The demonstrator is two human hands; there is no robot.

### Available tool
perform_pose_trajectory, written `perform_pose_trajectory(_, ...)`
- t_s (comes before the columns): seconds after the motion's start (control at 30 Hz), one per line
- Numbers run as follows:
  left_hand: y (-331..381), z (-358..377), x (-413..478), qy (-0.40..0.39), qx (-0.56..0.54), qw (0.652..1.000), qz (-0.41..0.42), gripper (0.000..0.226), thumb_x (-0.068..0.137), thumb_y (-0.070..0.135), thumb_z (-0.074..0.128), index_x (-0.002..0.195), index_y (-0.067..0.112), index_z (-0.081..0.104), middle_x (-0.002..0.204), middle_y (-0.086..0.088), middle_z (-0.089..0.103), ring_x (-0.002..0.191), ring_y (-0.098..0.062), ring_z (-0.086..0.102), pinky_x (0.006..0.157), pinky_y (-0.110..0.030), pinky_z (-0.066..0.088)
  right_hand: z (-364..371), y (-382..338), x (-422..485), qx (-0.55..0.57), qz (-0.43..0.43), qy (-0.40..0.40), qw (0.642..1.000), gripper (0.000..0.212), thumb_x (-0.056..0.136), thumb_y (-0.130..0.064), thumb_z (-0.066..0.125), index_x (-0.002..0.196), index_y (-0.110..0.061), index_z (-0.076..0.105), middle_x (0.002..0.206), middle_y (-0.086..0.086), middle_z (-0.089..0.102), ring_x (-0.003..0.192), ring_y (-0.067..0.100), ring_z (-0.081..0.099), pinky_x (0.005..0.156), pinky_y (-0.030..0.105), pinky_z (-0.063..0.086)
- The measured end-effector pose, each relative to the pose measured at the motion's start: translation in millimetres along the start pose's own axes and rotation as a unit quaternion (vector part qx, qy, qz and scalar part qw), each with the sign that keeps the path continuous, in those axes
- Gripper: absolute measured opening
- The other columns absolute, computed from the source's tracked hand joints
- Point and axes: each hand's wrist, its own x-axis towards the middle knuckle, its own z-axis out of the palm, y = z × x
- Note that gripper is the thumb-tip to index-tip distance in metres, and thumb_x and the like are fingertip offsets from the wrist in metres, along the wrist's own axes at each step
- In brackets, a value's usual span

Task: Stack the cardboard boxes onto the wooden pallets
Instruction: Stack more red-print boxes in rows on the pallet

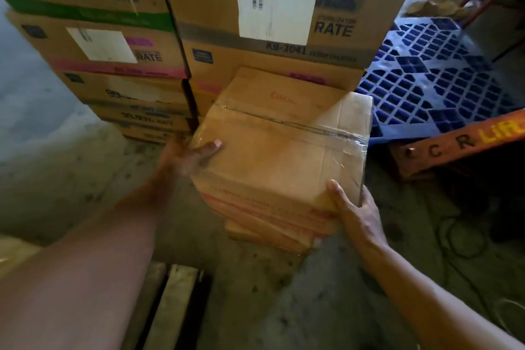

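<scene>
On my far left stands a tall stack of printed cartons [93, 45], and a second stack [284, 14] sits tight beside it, topped by one marked lemon tea. I judge these as the finished part of the job, though I cannot see what they stand on, so I cannot confirm a pallet beneath them.

My left hand [184, 155] grips the taped cardboard box [284, 150] at its near left corner. The thumb lies on the top, and the fingers go round the side out of my sight. Below that arm, two pale slats of a wooden pallet [173, 301] show at the bottom edge, bare where I can see them.

The box sits low in front of the second stack, between my hands. More cardboard lies directly under it, and I cannot tell whether the box rests on it or is already lifted. My right hand [355, 213] clamps the near right corner, thumb up the front face and fingers wrapped round the side.

Further right, a blue plastic pallet [434, 77] leans behind an orange beam [460, 142].

So this box is in hand but not yet placed.
</scene>
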Motion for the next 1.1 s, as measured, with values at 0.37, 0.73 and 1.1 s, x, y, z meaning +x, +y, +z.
perform_pose_trajectory(0.37, -47.0, -25.1, -73.8, -0.107, -0.18, 0.978, -0.021, 0.086, 0.064, 0.044, 0.09, 0.137, 0.051, 0.046, 0.117, 0.018, 0.067, 0.107, -0.02, 0.065, 0.06, -0.039, 0.061, -4.6, 8.2, -23.4, 0.105, -0.049, -0.071, 0.991, 0.091, 0.068, -0.056, 0.078, 0.139, -0.073, 0.022, 0.156, 0.002, 0.031, 0.107, 0.029, 0.06, 0.068, 0.058, 0.06)
perform_pose_trajectory(0.73, -196.0, -195.0, -288.8, 0.059, -0.293, 0.954, 0.002, 0.097, 0.069, 0.03, 0.088, 0.149, 0.044, 0.035, 0.125, 0.008, 0.058, 0.1, -0.011, 0.064, 0.066, -0.025, 0.06, 88.1, 16.8, -201.7, 0.057, -0.078, -0.207, 0.974, 0.078, 0.073, -0.054, 0.077, 0.134, -0.069, 0.03, 0.147, -0.004, 0.039, 0.12, 0.03, 0.054, 0.083, 0.056, 0.057)
perform_pose_trajectory(1.1, -354.5, -354.9, -576.1, 0.269, -0.317, 0.909, -0.033, 0.09, 0.062, 0.046, 0.092, 0.136, 0.06, 0.041, 0.125, 0.011, 0.064, 0.11, -0.025, 0.065, 0.07, -0.054, 0.061, 209.4, 69.1, -451.7, -0.029, -0.196, -0.419, 0.886, 0.094, 0.066, -0.063, 0.077, 0.145, -0.061, 0.025, 0.149, -0.004, 0.037, 0.129, 0.029, 0.048, 0.092, 0.059, 0.054)
